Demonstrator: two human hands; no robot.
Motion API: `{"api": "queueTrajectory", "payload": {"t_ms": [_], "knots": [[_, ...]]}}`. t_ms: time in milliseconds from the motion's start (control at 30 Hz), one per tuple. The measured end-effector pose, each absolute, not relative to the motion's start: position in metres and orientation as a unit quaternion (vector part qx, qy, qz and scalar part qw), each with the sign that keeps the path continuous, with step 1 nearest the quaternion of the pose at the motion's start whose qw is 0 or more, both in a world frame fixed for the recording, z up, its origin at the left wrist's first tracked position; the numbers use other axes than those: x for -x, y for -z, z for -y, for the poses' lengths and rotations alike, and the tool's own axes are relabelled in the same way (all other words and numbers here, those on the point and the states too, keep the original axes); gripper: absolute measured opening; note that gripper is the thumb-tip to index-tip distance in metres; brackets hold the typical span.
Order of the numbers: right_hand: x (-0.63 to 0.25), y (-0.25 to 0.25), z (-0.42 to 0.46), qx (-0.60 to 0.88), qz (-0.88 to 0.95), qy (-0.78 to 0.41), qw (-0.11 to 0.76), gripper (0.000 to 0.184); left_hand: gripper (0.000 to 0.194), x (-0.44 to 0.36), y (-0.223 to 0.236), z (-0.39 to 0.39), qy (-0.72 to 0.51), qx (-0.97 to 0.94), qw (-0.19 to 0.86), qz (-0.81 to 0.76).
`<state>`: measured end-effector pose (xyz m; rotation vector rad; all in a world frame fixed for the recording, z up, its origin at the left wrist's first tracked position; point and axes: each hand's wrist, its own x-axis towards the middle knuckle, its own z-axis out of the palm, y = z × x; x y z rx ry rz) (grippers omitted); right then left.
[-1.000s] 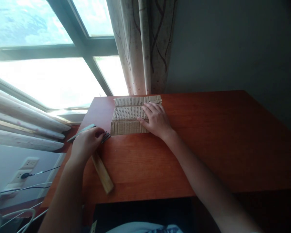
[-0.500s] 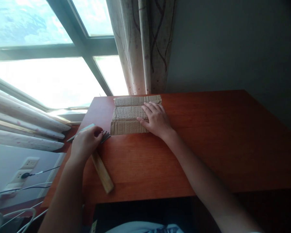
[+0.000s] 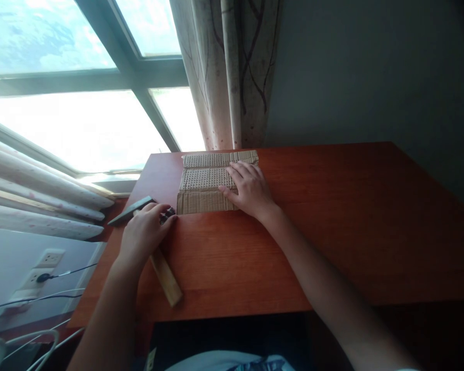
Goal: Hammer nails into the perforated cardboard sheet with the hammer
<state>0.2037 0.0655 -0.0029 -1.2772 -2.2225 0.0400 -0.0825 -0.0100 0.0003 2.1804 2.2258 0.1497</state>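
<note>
Resting our right hand (image 3: 250, 189) palm-down with fingers loosely spread, we've got the right side of the holey cardboard (image 3: 203, 179) under it, near the far edge of the table (image 3: 351, 221). Our left hand (image 3: 144, 226) is bent around some small dark pieces (image 3: 170, 211) just beside the cardboard's near-left corner; can't tell if we're actually pinching them. Hammer's (image 3: 166, 278) lying partly beneath that hand, handle towards us.

Prob. a home rm: patterned curtain (image 3: 255, 77) by window (image 3: 133, 72), wooden table (image 3: 355, 221), wall socket (image 3: 53, 257) w/ plug (image 3: 43, 277)
</note>
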Motion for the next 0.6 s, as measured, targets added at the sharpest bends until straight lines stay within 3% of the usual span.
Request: {"api": "queueTrajectory", "payload": {"t_ms": [600], "knots": [[-0.2036, 0.0036, -0.0656, 0.48, 0.829, -0.021, 0.286, 0.063, 0.031, 0.0865, 0.0014, 0.0188, -0.067, -0.711, 0.011, -0.7]]}}
